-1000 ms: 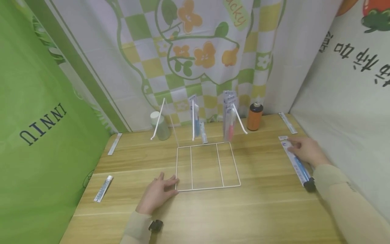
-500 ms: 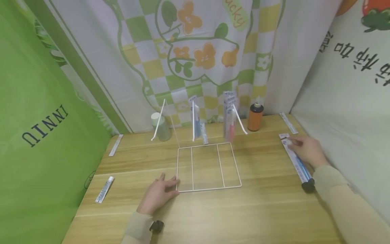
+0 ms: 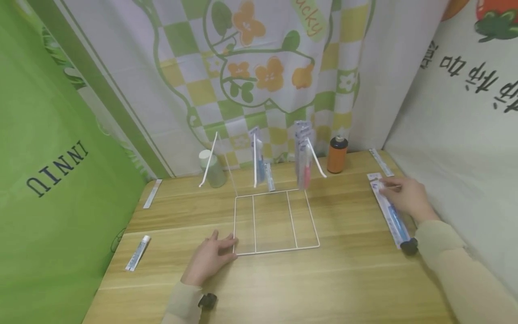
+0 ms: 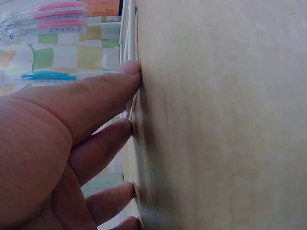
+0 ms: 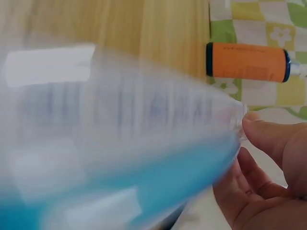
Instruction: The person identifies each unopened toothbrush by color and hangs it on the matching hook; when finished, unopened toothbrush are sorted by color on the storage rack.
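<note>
My right hand (image 3: 406, 198) pinches a packaged toothbrush (image 3: 386, 211) near its far end, at the right side of the table. In the right wrist view this clear pack with a blue toothbrush (image 5: 177, 167) fills much of the foreground, blurred, its narrow end between thumb and fingers. At the front left corner of a white wire display rack (image 3: 277, 249), my left hand (image 3: 209, 258) touches the base with fingers spread and fairly straight. The left wrist view has the thumb (image 4: 110, 86) against the wire. Packaged toothbrushes (image 3: 303, 155) hang on the rack's right hook, and a blue one (image 3: 260, 159) on its middle hook.
The left hook (image 3: 208, 159) sticks out bare. Behind the rack stand a pale green bottle (image 3: 212, 170) and an orange bottle (image 3: 337, 155). A toothpaste tube (image 3: 138, 253) lies at left; slim packs lie at back left (image 3: 152, 194) and back right (image 3: 381, 162).
The packaged toothbrush has shifted slightly away from me and turned a little in my right hand's pinch. My left hand stays at the rack corner.
</note>
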Tool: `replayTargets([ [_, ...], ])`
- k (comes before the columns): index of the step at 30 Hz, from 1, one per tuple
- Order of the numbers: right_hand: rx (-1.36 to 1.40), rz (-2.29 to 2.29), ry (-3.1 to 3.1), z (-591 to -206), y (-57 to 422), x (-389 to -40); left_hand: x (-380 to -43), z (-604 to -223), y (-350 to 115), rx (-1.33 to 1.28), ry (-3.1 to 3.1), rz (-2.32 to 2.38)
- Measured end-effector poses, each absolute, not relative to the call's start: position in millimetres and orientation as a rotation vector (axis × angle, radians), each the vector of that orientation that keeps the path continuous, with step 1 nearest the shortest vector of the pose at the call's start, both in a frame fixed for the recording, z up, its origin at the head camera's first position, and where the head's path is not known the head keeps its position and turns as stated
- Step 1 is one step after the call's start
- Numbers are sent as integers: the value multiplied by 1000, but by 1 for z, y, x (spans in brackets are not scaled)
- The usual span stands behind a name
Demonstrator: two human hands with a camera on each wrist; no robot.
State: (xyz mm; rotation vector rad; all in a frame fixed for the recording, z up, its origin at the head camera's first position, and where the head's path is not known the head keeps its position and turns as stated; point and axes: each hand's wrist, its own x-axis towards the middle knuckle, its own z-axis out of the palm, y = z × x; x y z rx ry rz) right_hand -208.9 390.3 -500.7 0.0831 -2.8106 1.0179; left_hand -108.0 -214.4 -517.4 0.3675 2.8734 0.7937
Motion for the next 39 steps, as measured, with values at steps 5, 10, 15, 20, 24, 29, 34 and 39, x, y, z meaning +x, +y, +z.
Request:
replayTargets([
  [5,105,1050,-2776,-482,368,-198,-107,-516,-215,365,2875,788],
  [10,115,1066,-2739,-458,337,-186,-108,-517,-216,371,2879,788],
  [15,207,1056,-2572,-444,310,-176,-109,-517,-216,381,2879,789],
  [20,316,1099,-2412,-429,287,-168,-110,-517,-215,378,2881,784],
  [24,374,1174,-2351,-421,270,-158,-110,-517,-216,380,2882,784],
  [29,451,1158,-2206,-417,245,-150,-109,-519,-216,385,2882,786],
  [34,532,1185,-2031,-417,220,-147,-109,-521,-216,379,2883,776],
  [39,591,1245,-1950,-412,198,-141,-109,-523,-216,374,2879,777],
])
